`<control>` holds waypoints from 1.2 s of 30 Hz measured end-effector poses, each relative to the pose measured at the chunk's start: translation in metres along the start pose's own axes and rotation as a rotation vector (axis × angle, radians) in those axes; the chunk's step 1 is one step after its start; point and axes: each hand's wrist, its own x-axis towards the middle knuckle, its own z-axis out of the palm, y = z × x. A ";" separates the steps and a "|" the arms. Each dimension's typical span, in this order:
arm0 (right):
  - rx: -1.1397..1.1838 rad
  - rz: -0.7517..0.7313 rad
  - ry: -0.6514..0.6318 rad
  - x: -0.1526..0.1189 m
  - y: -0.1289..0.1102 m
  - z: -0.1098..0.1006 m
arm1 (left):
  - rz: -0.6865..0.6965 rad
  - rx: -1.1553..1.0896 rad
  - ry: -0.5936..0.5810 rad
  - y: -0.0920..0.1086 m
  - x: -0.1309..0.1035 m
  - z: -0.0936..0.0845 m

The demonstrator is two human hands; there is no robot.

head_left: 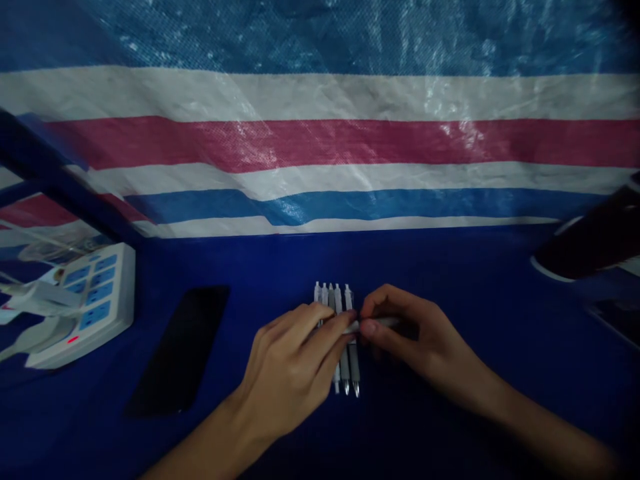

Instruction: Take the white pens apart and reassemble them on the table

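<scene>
Several slim white and grey pens (354, 363) lie side by side on the blue table, pointing away from me, some with silvery tips at the near end. My left hand (295, 353) reaches across this row and covers part of it. Its fingertips are closed around one end of another light-coloured pen (391, 321), held crosswise above the row. Just right of the row, my right hand (417, 327) pinches that same pen between thumb and forefinger. Fingers hide much of the held pen, so its exact shape is unclear.
A black phone (180, 350) lies left of my left hand. Farther left stands a white power strip (125, 293) with plugs and a red light. A dark cup-like object (585, 243) is at the right. A striped plastic sheet (320, 143) hangs behind the table.
</scene>
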 end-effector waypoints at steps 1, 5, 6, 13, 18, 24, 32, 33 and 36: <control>-0.008 -0.011 0.012 0.000 0.000 0.000 | 0.003 -0.001 -0.004 0.000 0.000 0.000; -0.069 -0.051 0.046 0.000 0.002 0.000 | -0.013 -0.020 -0.001 0.000 0.000 0.001; -0.068 -0.045 0.035 0.001 0.003 -0.001 | -0.016 -0.025 -0.002 0.000 -0.001 0.001; -0.096 -0.078 0.084 0.002 0.005 -0.002 | -0.038 -0.027 -0.008 -0.001 -0.002 0.004; -0.082 -0.039 0.026 0.003 0.005 -0.002 | -0.036 -0.024 -0.007 0.001 -0.001 0.004; -0.155 -0.127 0.165 0.005 0.007 -0.005 | -0.086 -0.111 -0.026 0.004 0.001 -0.001; 0.100 -0.109 0.203 0.004 -0.002 -0.008 | -0.250 -0.279 -0.137 0.009 0.004 -0.004; 0.166 -0.088 0.210 0.005 -0.001 -0.009 | -0.273 -0.295 -0.141 0.010 0.004 -0.005; 0.338 -0.050 0.267 0.009 0.002 -0.012 | -0.365 -0.342 -0.177 0.012 0.004 -0.006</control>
